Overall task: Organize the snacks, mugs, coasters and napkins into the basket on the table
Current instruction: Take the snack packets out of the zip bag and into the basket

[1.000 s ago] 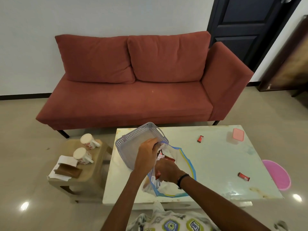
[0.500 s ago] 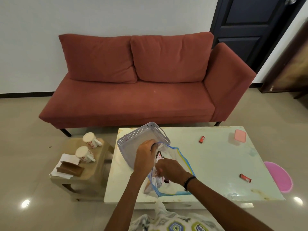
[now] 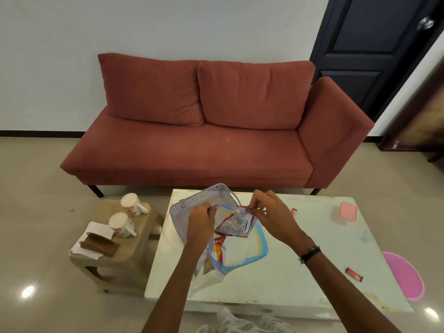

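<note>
The left hand (image 3: pixel 200 221) pinches the blue-edged mouth of a clear zip bag (image 3: pixel 249 251) over the white table (image 3: pixel 300 255). The right hand (image 3: pixel 270 212) pinches a silver-and-red snack packet (image 3: pixel 234 222), held just above the bag's opening. More packets sit inside the bag, their shapes hard to make out through the plastic.

The lavender basket (image 3: pixel 192 205) sits tilted just behind the left hand, near the table's far left corner; the hand covers part of its rim. To the right of the basket the table is mostly open, with a small red snack (image 3: pixel 294 211) peeking out behind the right hand, another red snack (image 3: pixel 353 277) near the right edge, and a pink-lidded box (image 3: pixel 347 211) at the far right.

Left of the table, a low stool (image 3: pixel 125 255) holds two mugs (image 3: pixel 122 224), white napkins (image 3: pixel 93 230) and brown coasters (image 3: pixel 99 243). A red sofa (image 3: pixel 216 131) stands beyond the table.
</note>
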A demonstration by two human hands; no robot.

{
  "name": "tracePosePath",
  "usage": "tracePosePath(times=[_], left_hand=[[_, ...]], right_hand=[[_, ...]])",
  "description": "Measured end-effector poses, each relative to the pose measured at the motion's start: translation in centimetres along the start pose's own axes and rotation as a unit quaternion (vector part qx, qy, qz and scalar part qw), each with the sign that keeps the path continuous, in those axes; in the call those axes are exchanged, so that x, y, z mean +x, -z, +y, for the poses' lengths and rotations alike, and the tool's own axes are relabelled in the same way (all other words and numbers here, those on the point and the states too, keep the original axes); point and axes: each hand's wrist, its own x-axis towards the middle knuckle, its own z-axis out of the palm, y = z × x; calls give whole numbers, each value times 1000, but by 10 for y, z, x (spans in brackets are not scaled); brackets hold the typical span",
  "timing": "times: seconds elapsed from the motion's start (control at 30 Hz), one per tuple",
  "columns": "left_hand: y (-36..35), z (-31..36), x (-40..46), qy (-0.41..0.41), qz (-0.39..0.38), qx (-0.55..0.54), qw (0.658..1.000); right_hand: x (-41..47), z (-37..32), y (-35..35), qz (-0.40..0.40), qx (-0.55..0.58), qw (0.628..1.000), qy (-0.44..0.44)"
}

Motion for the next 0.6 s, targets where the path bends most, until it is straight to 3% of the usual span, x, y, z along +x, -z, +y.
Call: tracePosePath(times=[0.17, 0.33, 0.47, 0.6], left_hand=[[4, 3, 12, 28, 12, -8, 999], [11, 12, 37, 57, 51, 12, 997], [19, 16, 69, 94, 85, 15, 992], [26, 14, 103, 132, 125, 9, 983]], right_hand=[[19, 1, 16, 32, -39, 996, 75], [53, 0, 28, 10, 79, 991, 110], [87, 3, 41, 76, 140, 982, 106], [127, 21, 55, 110, 125, 977, 136]])
